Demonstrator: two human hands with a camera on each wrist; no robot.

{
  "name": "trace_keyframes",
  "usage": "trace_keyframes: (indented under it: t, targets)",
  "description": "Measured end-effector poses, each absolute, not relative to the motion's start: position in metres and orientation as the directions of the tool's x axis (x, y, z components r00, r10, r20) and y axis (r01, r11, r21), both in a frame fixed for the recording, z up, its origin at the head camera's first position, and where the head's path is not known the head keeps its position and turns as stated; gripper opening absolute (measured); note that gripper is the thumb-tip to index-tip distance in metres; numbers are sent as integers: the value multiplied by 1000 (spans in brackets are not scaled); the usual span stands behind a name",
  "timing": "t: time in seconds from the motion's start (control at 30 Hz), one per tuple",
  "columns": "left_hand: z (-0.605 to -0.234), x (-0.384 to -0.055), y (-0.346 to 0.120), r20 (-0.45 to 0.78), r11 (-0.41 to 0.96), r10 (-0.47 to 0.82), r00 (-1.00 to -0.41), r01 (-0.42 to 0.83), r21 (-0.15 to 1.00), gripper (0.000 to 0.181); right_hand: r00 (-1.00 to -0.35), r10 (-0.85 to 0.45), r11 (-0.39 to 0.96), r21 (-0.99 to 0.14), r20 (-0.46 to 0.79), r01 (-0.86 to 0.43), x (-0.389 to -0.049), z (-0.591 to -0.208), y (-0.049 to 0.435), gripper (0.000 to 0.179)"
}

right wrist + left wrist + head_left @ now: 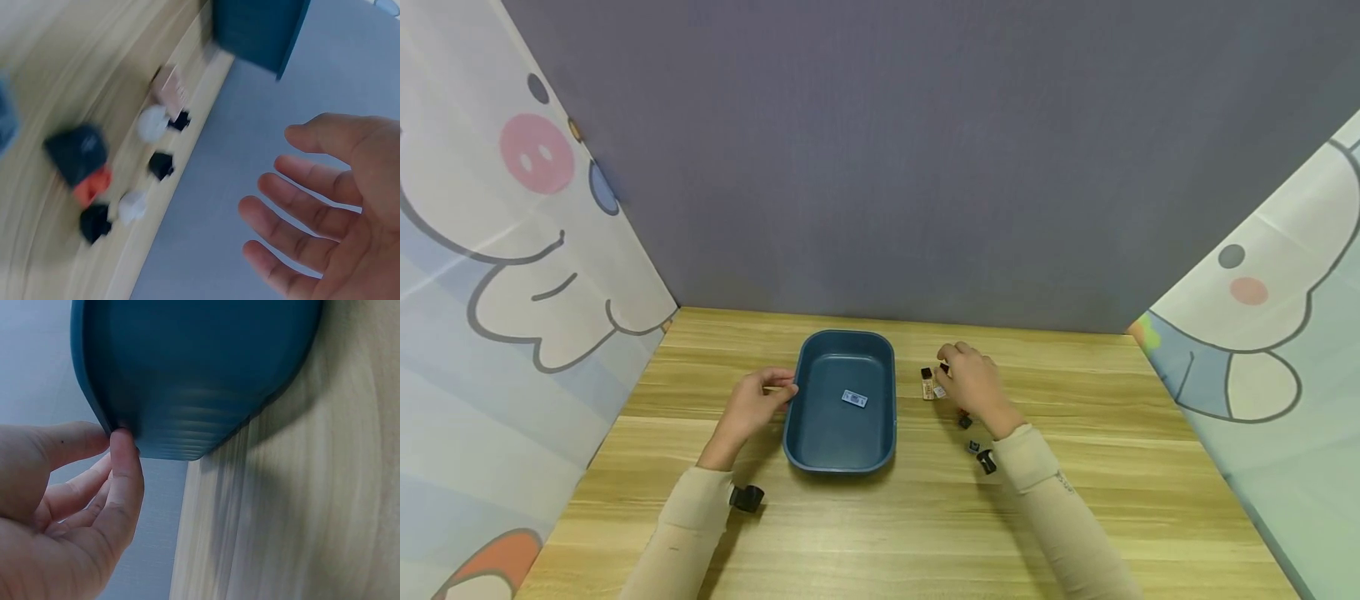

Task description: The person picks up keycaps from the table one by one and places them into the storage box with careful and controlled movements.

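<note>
My left hand [749,408] pinches the left rim of a dark blue rectangular tray [838,446] between thumb and finger. A small light-blue printed rectangular piece [854,398] lies inside the tray. To the tray's right, my right hand [973,379] is held over several small items, its fingers spread and lightly bent with nothing between them. Below it in the right wrist view are a pinkish printed block [170,89], a round white piece [152,123], a black piece [161,164] and a dark piece [78,151] with an orange part [94,185].
The wooden table [880,542] meets a grey back panel [880,167]. Cartoon-printed sheets [1262,333] stand at both sides. Nearer me on the right lies a small black item [987,462]. A black wrist device [747,498] shows beside my left sleeve.
</note>
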State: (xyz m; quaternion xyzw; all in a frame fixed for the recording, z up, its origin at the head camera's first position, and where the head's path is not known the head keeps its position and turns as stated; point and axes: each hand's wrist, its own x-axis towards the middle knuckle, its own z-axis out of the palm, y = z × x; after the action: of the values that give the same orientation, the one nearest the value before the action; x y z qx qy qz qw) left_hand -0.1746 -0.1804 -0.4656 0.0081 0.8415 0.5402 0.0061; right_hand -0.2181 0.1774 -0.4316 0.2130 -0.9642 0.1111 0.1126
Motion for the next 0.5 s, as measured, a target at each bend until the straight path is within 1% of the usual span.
trace_keyframes:
  t: [0.27,0.5]
  targets:
    - [-464,-174,-182,-3,427,21,-1000,7,904,33,-921,-344,908,-184,182,-376,-220,-436,194,24]
    - [-465,-174,-181,5,423,18,-1000,12,906,32,-914,-392,893,-193,108,-406,-219,-448,193,29]
